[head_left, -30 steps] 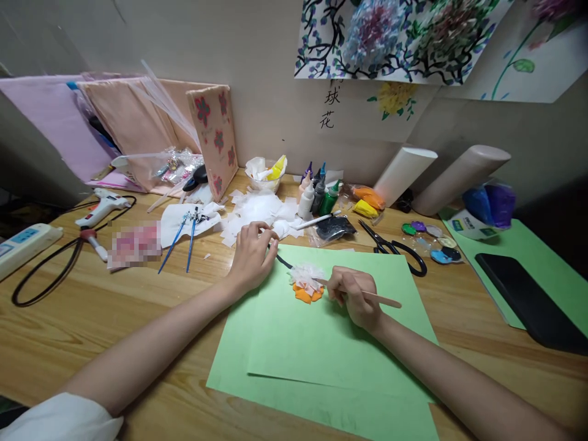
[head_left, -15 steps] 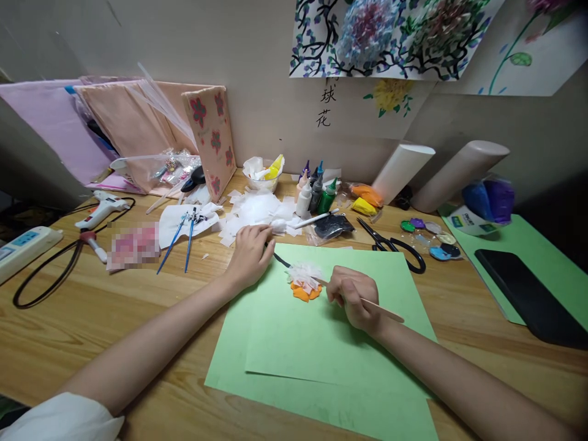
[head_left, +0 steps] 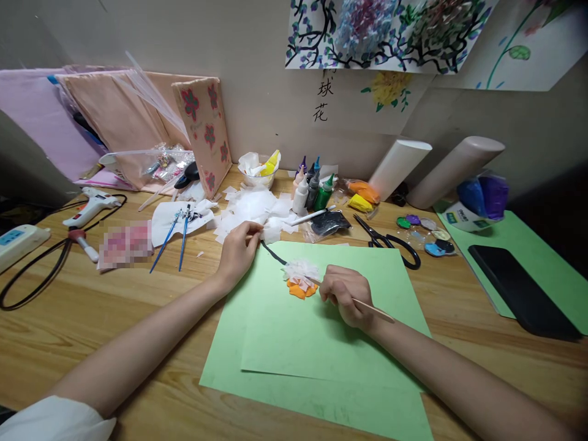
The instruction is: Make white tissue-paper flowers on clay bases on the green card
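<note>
My right hand [head_left: 346, 294] is closed around a thin wooden stick [head_left: 374, 309], its front end touching the flower. That flower has ruffled white paper petals [head_left: 302, 269] above an orange clay part [head_left: 301, 290]. It lies on the upper light green sheet [head_left: 321, 343]. From its top a black strip [head_left: 274, 252] runs up and left towards my left hand [head_left: 239, 248]. The left fingers are pinched together beside the strip's far end, at the edge of the white paper scraps [head_left: 248, 205]. What lies between those fingertips is too small to tell.
Behind the sheets stand several paint bottles [head_left: 324, 191], a bowl [head_left: 260, 177] and a black clay packet [head_left: 328, 223]. Black scissors [head_left: 386, 239] and a phone-like black slab [head_left: 521, 291] lie right. Two blue-handled brushes [head_left: 182, 245] and a glue gun [head_left: 92, 205] lie left.
My left hand has drawn slightly left, showing more of the black strip. My right hand keeps the stick at the flower. The whole view has shifted a little.
</note>
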### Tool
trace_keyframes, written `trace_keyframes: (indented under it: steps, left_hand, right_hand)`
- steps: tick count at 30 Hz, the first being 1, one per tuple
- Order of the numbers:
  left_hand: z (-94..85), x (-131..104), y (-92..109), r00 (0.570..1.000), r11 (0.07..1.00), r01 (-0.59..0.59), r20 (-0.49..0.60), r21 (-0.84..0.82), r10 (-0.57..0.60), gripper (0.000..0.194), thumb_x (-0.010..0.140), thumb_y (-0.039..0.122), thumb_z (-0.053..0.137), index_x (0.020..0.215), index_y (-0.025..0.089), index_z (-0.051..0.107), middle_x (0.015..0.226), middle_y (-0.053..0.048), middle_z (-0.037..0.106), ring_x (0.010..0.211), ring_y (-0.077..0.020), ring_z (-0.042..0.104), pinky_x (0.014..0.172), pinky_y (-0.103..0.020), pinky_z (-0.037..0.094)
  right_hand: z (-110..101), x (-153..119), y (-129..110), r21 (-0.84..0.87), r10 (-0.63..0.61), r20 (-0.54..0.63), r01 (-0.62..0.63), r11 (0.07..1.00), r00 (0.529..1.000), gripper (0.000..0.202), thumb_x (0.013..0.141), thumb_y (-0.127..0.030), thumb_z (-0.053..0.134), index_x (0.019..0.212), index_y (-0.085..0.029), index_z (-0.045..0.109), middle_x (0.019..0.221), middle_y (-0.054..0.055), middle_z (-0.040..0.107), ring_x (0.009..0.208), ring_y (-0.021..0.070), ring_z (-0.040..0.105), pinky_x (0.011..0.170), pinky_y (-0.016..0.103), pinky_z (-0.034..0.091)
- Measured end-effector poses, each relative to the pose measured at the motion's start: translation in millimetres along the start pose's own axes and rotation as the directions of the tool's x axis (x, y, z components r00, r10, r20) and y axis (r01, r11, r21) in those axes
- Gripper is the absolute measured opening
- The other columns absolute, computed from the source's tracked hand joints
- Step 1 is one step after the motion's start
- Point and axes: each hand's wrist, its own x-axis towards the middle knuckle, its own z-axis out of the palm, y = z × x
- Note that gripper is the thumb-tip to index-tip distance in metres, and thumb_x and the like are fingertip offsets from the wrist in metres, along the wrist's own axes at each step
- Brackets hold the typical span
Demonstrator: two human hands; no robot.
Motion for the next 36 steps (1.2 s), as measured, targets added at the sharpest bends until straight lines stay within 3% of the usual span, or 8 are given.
trace_keyframes:
  steps: [6, 10, 18, 20, 22, 26, 32, 36]
  left_hand:
    - [-1.6, 1, -1, 0.991, 0.997, 0.077, -0.111, -0.001, -0.077, 0.01, 0.082, 0.016, 0.051, 0.09, 0.018, 0.056, 0.087, -0.003, 0.065, 0.082, -0.0151, 0.062, 0.071, -0.026, 0.049]
    - [-2.1, 2, -3, 0.984, 0.996, 0.091, -0.153, -0.016, -0.092, 0.007, 0.079, 0.016, 0.055, 0.085, 0.017, 0.058, 0.082, -0.002, 0.065, 0.077, -0.0142, 0.062, 0.067, -0.024, 0.048]
    - [-4.3, 0, 10, 0.95, 0.987, -0.111, -0.305, -0.113, 0.072, 0.005, 0.078, 0.012, 0.059, 0.08, 0.016, 0.06, 0.08, -0.001, 0.065, 0.079, -0.0124, 0.062, 0.077, -0.024, 0.047]
    - [-7.9, -7, 23, 0.962, 0.969, -0.181, -0.235, -0.169, 0.139, 0.005, 0.079, 0.012, 0.058, 0.081, 0.016, 0.059, 0.081, -0.001, 0.065, 0.081, -0.0127, 0.061, 0.078, -0.025, 0.047]
    - [-11.5, -18, 38, 0.979, 0.945, -0.204, -0.031, -0.256, 0.203, 0.004, 0.081, 0.014, 0.058, 0.083, 0.017, 0.058, 0.082, -0.001, 0.064, 0.08, -0.0124, 0.06, 0.077, -0.025, 0.047]
    - [-10.9, -39, 55, 0.873, 0.942, -0.135, 0.412, -0.308, 0.26, 0.008, 0.082, 0.019, 0.059, 0.09, 0.018, 0.059, 0.082, -0.001, 0.065, 0.075, -0.0114, 0.059, 0.073, -0.025, 0.046]
    - [5.5, -44, 40, 0.917, 0.978, -0.067, 0.375, -0.197, 0.138, 0.01, 0.082, 0.02, 0.059, 0.091, 0.017, 0.058, 0.082, -0.001, 0.063, 0.073, -0.0113, 0.057, 0.071, -0.026, 0.044]
    - [8.8, -42, 37, 0.928, 0.979, -0.096, 0.339, -0.181, 0.154, 0.009, 0.082, 0.02, 0.06, 0.09, 0.018, 0.058, 0.082, 0.0, 0.063, 0.072, -0.011, 0.057, 0.07, -0.026, 0.044]
  right_hand:
    - [0, 0, -1, 0.017, -0.095, -0.002, 0.095, 0.995, 0.996, 0.041, 0.093, -0.017, 0.024, 0.059, -0.02, 0.047, 0.045, -0.001, 0.044, 0.045, 0.0123, 0.035, 0.049, 0.027, 0.031]
    - [2, 0, 0, -0.025, -0.193, 0.088, 0.196, 0.98, 0.977, 0.037, 0.09, -0.014, 0.026, 0.059, -0.02, 0.044, 0.045, 0.0, 0.046, 0.045, 0.0126, 0.034, 0.047, 0.027, 0.03]
    - [4, 1, 0, -0.118, -0.117, 0.121, 0.132, 0.984, 0.986, 0.036, 0.089, -0.009, 0.031, 0.057, -0.019, 0.043, 0.046, 0.0, 0.048, 0.046, 0.0115, 0.038, 0.048, 0.026, 0.032]
    - [3, 1, 1, -0.123, -0.088, 0.09, 0.099, 0.988, 0.992, 0.036, 0.089, -0.008, 0.031, 0.058, -0.019, 0.044, 0.048, 0.001, 0.051, 0.047, 0.0112, 0.04, 0.049, 0.026, 0.032]
    - [2, 1, 1, -0.125, -0.049, 0.064, 0.057, 0.991, 0.997, 0.035, 0.089, -0.008, 0.031, 0.059, -0.019, 0.046, 0.05, 0.001, 0.052, 0.048, 0.011, 0.041, 0.05, 0.026, 0.033]
    - [1, 1, 1, -0.103, 0.018, 0.025, -0.015, 0.995, 1.0, 0.036, 0.09, -0.008, 0.031, 0.06, -0.019, 0.048, 0.049, -0.001, 0.048, 0.047, 0.0103, 0.04, 0.05, 0.025, 0.034]
    - [-2, -2, -3, -0.012, -0.136, -0.01, 0.136, 0.991, 0.991, 0.039, 0.092, -0.015, 0.024, 0.059, -0.02, 0.044, 0.045, -0.002, 0.042, 0.045, 0.0114, 0.033, 0.048, 0.026, 0.03]
    - [1, -3, -7, -0.106, -0.27, 0.084, 0.278, 0.955, 0.959, 0.039, 0.092, -0.018, 0.022, 0.059, -0.021, 0.042, 0.043, -0.001, 0.041, 0.045, 0.0133, 0.031, 0.046, 0.028, 0.025]
